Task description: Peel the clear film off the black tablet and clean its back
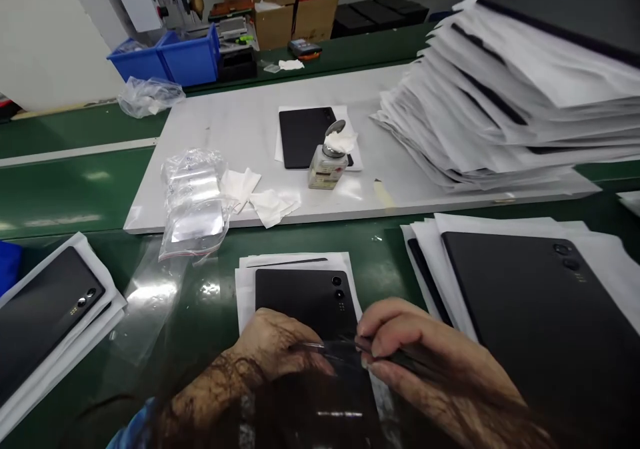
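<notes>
My left hand (pixel 280 347) is closed on the edge of a piece of clear plastic film (pixel 343 352). The film spans across to my right hand (pixel 415 349), whose thumb and fingers pinch its other side. A thin dark edge also shows between those right fingers; I cannot tell what it belongs to. Just beyond and below both hands lies a black tablet (pixel 300 295), back side up with two camera lenses, on white sheets (pixel 245 292). Dark blurred strands and shadow hide the lower part of the film and the area nearest me.
More black tablets lie at left (pixel 50 315) and right (pixel 530 289) on white sheets. Behind, a pale board (pixel 240 122) carries another tablet (pixel 303 135), a dispenser bottle (pixel 327 169), tissues (pixel 273 205), plastic bags (pixel 195 202) and a tall wrapped stack (pixel 500 109). Blue bins (pixel 187 59) stand farther back.
</notes>
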A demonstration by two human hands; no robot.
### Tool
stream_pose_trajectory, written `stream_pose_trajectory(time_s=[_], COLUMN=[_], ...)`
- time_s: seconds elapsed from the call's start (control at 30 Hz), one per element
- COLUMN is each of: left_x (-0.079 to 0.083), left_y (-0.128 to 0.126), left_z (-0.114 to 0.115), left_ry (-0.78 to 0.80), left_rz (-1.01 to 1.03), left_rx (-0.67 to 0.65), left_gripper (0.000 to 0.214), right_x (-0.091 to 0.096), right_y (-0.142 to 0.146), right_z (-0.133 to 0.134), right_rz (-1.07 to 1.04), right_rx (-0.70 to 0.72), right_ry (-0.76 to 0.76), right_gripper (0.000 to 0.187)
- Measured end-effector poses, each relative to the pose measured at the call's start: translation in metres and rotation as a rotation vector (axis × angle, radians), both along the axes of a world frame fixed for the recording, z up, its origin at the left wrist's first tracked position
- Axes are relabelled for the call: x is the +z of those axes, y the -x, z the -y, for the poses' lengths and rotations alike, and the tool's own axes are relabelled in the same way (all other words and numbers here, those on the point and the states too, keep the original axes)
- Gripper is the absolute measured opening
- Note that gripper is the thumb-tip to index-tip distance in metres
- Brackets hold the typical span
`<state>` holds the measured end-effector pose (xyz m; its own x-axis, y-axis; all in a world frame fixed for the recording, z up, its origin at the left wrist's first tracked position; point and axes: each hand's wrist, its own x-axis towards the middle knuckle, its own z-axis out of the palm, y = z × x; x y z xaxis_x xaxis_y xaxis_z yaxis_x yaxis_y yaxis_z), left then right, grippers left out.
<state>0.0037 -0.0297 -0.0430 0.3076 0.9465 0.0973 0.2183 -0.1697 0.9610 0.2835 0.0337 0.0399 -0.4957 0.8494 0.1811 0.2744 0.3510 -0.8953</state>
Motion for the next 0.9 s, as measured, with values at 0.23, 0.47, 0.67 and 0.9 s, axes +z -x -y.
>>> stream_pose_trajectory(time_s=[0.23,0.47,0.67,0.9], left_x=[-0.002,0.004,0.006,0.001], left_y=[-0.01,-0.011,-0.011,-0.01], left_z=[0.0,-0.011,-0.011,-0.012], left_ry=[-0.479,-0.56,-0.552,-0.546], left_rz=[-0.016,0.008,0.041,0.063], left_rx=[0.1,0.075,0.082,0.082], left_gripper=[0.034,0.044,0.03,0.026], right_x=[0.017,0.011,0.006,0.005], right_y=[0.023,0.026,0.025,0.022], right_z=[-0.012,-0.007,-0.004,0.0], right_rz=[-0.062,-0.093,-0.125,-0.2], right_rx=[0.022,0.063,0.084,0.155], right_ry=[0.397,0.356,0.238,0.13], right_gripper=[0.039,0.024,0.022,0.022])
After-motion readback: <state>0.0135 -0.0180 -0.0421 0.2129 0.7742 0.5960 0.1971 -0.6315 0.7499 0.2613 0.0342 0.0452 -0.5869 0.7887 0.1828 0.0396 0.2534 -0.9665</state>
